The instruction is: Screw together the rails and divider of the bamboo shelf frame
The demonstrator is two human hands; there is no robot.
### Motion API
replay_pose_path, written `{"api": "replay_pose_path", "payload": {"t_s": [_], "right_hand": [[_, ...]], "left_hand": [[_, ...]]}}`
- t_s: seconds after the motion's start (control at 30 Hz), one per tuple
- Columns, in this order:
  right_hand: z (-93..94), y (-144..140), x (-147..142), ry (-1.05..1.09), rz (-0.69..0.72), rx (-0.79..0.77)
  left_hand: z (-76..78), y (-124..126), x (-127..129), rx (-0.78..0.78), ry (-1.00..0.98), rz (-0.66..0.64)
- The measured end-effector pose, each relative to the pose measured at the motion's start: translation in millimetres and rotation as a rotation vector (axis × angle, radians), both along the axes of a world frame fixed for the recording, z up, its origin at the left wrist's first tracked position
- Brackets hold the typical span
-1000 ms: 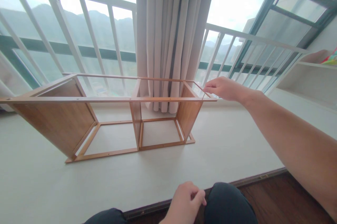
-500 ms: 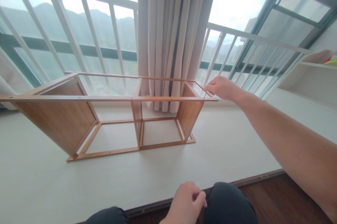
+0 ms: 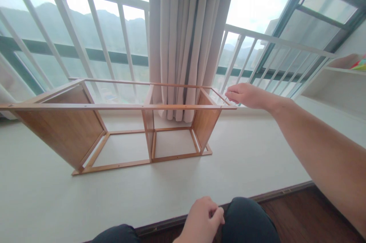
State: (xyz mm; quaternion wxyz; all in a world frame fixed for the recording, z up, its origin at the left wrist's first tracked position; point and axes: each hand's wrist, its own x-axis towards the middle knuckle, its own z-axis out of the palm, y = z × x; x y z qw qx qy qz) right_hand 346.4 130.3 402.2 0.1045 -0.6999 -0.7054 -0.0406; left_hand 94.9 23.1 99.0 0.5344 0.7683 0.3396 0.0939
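**Wooden shelf frame on window platform: right hand at its far-right corner**

Near, 6 o'clock: left hand (image 3: 201, 220), loosely curled by the dark-trousered knee (image 3: 248, 220); whether it holds anything cannot be told.

Middle, 10 to 12 o'clock: wooden shelf frame (image 3: 114, 121), lying on the pale platform (image 3: 243, 167).

At 1 o'clock: right hand (image 3: 247, 95), fingers pinched narrow on a thin metal tool at the frame's top rail end. Since a second ago it has edged slightly rightward; frame unmoved.

Far: curtain (image 3: 188, 37), white railing (image 3: 85, 18), white shelf (image 3: 337, 87) at 3 o'clock.
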Motion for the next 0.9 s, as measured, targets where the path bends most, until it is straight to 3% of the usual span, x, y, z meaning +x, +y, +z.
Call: {"api": "replay_pose_path", "payload": {"t_s": [0.47,0.9], "right_hand": [[-7.8,2,7,0.018,0.092,-0.08],[-6.5,4,10,-0.17,0.129,-0.088]], "left_hand": [[-0.7,-1,1,0.011,0.03,-0.002],[-0.1,0,0,0.009,0.03,0.002]]}}
